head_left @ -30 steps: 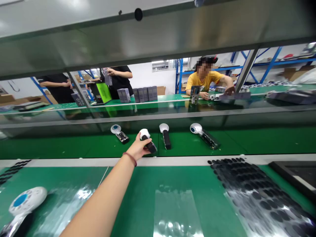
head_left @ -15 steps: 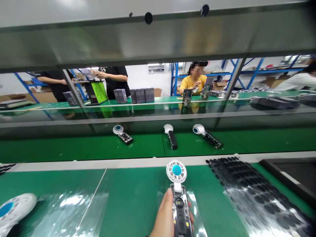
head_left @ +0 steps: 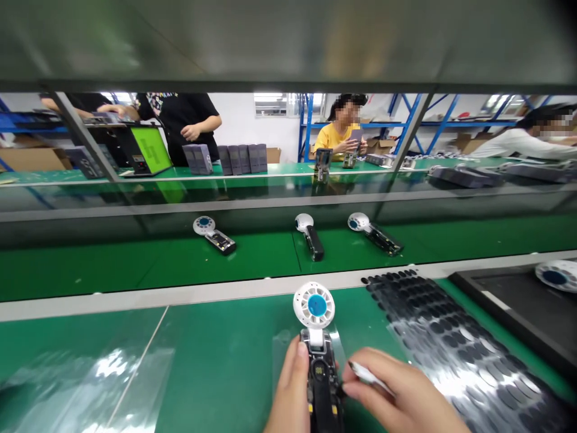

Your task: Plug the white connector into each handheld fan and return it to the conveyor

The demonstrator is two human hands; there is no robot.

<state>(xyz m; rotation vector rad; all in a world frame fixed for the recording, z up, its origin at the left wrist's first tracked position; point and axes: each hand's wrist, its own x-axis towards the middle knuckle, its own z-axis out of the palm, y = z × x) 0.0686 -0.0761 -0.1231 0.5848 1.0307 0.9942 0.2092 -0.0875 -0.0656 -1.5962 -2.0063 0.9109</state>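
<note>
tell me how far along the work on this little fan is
Done: the fan unit is off the belt and over the near bench, round head away from the person. In hand: the left hand grips its open black handle while the right hand brings a slim silver tool to its side. Left: three more units lie on the conveyor belt, and the sheet of black pads sits to the right.

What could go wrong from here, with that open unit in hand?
1. The left hand holds the handheld fan by its open handle with bare fingers; the exposed board may get touched or smudged.
2. The right hand brings a thin tool close to the handle; a slip could scratch parts.
3. The sheet of black pads lies just beside the right hand; a wrist could drag pads loose.
</note>
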